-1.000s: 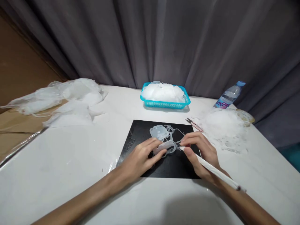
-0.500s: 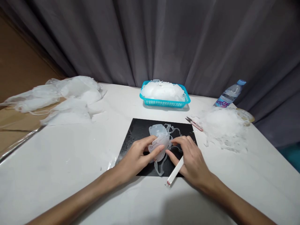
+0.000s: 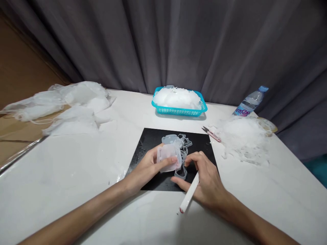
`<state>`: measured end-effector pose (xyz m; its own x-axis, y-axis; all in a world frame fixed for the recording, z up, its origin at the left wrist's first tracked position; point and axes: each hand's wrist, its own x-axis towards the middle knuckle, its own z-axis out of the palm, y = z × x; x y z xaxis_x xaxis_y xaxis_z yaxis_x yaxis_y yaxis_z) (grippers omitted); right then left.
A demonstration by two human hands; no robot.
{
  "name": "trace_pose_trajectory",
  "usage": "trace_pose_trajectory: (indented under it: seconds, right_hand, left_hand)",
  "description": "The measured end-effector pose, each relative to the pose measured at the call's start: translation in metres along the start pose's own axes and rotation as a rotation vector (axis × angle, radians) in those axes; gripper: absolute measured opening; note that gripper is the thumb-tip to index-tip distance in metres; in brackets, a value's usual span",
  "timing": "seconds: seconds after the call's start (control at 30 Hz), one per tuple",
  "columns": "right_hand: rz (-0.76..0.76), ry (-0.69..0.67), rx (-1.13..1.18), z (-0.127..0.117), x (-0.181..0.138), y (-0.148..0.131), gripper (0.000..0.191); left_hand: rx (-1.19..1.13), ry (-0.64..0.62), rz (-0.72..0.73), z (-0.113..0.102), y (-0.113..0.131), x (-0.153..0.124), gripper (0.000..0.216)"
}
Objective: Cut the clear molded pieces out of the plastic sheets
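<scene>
My left hand (image 3: 145,168) grips a translucent soft plastic piece (image 3: 168,158) over the black mat (image 3: 153,139), thumb on top and fingers under it. A trail of thin translucent trim (image 3: 184,143) hangs from the piece and lies on the mat. My right hand (image 3: 204,182) rests just right of the piece with a white pen-like knife (image 3: 189,196) held between its fingers, its tip toward the piece, its tail pointing at me. A second translucent piece (image 3: 170,139) lies on the mat behind.
A turquoise basket (image 3: 178,110) heaped with white pieces stands at the back. Small snips (image 3: 211,134) lie right of the mat, beside a pile of white offcuts (image 3: 242,136) and a water bottle (image 3: 249,102). Clear plastic bags (image 3: 71,105) lie at the left.
My left hand lifted and turned the translucent piece toward me. My right hand drew back and down with the white knife, whose tail swung from the right to point at me.
</scene>
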<state>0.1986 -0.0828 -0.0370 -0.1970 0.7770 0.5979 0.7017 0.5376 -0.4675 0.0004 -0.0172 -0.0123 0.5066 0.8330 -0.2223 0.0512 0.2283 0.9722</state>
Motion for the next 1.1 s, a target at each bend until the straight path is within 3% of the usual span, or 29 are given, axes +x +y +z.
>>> trace_pose_trajectory:
  seconds: [0.13,0.4,0.57,0.77,0.9,1.1]
  right_hand:
    - [0.073,-0.021,0.023,0.002,0.000,0.003,0.014]
    - [0.205,-0.071,0.117,-0.004,0.005,0.003,0.009]
    - [0.367,-0.173,0.201,-0.006,0.009,0.000,0.010]
    - [0.350,-0.353,0.375,-0.008,0.013,0.006,0.022]
    - [0.415,-0.265,0.491,-0.004,0.012,0.005,0.022]
    - [0.548,-0.124,0.547,-0.004,0.012,0.001,0.026]
  left_hand:
    - [-0.072,0.003,-0.027,0.000,-0.004,0.001,0.034]
    - [-0.182,-0.050,-0.047,0.002,-0.005,0.002,0.039]
    - [-0.221,-0.034,-0.042,0.005,-0.003,0.001,0.036]
    - [-0.273,0.022,-0.067,0.008,-0.001,-0.001,0.034]
    - [-0.226,0.076,-0.053,0.008,0.000,-0.003,0.032]
    - [-0.135,0.063,-0.025,0.006,0.000,-0.004,0.036]
